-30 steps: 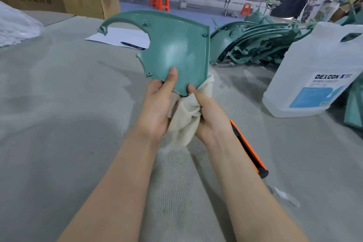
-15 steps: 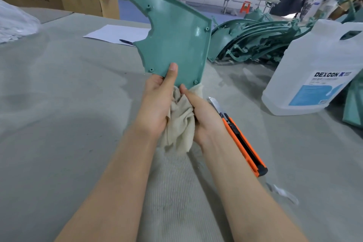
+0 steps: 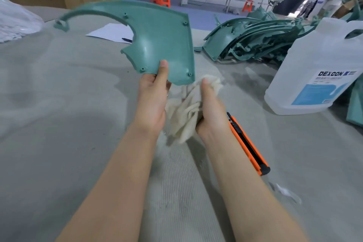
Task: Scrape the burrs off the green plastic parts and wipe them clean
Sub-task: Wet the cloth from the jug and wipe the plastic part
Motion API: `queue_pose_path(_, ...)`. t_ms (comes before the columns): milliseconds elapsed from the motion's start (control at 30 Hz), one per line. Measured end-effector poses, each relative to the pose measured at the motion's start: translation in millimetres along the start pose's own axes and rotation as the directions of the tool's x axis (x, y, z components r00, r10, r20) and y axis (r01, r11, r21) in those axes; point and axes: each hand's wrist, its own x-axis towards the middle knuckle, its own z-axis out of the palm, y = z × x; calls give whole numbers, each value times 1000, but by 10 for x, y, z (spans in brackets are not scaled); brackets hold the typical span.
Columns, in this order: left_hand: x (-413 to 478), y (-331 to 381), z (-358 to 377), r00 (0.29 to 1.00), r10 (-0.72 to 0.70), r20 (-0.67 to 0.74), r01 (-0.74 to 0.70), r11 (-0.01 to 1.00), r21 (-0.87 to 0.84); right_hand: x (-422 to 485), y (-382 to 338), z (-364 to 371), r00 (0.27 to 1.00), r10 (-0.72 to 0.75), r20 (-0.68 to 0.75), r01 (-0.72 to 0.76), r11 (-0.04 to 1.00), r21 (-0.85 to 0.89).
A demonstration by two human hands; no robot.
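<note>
So, quite a bit is hidden: the fingers of both hands are tucked out of sight, behind the part on one side and in the cloth on the other, and the blade end of the orange utility knife (image 3: 247,143) is covered by the right forearm. The white jug (image 3: 318,68) is cut off at the right edge, and the pile of green parts (image 3: 253,41) behind it is too tangled to be counted. The box lettering at top left is blurred.

The green plastic part (image 3: 157,39) is pinched at its lower edge by the left hand (image 3: 152,100), thumb pressed flat on the near face, and is held up above the grey table cover (image 3: 59,124) with its thin curved arm sweeping off to the left. A cream cloth (image 3: 186,108) is bunched in the right hand (image 3: 211,110), gripped with the thumb laid along the top. The cloth sits just below and beside the part's lower right corner; whether the two are actually touching can't really be made out, probably a slight gap.

The knife is lying on the table just right of the right wrist. A sheet of paper (image 3: 110,32) with a pen (image 3: 126,40) on it is seen behind the held part.
</note>
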Motion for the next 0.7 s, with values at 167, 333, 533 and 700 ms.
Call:
queue_pose_path(167, -44, -120, 61, 997, -43, 71, 38, 997, 67, 27, -129, -57, 957, -32, 289, -88, 916, 391)
queue_pose_path(333, -47, -154, 46, 994, -36, 104, 23, 992, 123, 83, 12, -68, 939, -312, 147, 345, 832, -436)
queue_pose_path(533, -48, -98, 6, 994, -8, 109, -15, 979, 205, 78, -16, -134, 857, -476, 199, 477, 584, -657)
queue_pose_path(700, -97, -11, 55, 976, 27, 216, -104, 929, 354, 87, -69, -173, 833, -542, 109, 450, 550, -704)
